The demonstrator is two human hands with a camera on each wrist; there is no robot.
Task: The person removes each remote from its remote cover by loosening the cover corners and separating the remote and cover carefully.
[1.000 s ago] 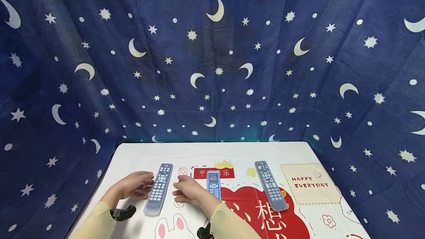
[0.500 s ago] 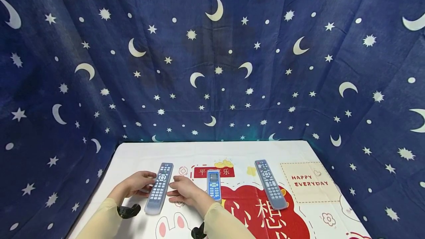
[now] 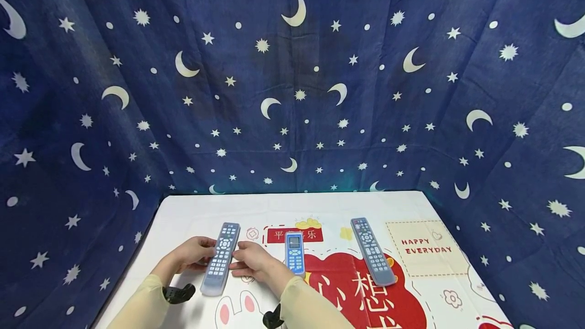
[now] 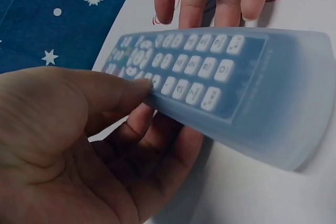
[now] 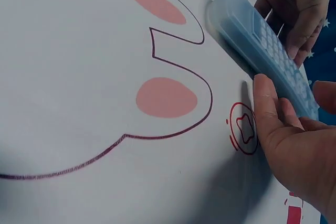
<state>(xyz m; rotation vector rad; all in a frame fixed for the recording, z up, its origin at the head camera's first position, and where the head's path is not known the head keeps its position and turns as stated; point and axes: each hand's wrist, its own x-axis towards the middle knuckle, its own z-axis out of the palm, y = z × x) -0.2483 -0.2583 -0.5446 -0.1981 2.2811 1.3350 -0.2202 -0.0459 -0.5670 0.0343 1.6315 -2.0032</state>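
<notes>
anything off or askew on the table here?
Nothing damaged or spilled. Only the left remote stands out: the left wrist view shows it tipped up on one long edge, the left hand gripping it, the right hand touching its other side. The small blue remote and the right remote lie flat.

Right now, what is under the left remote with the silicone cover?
Under the left remote, the left hand's fingers slip beneath its lifted edge, thumb on top. Its far side rests on the tablecloth. The print beneath it is hidden.
</notes>
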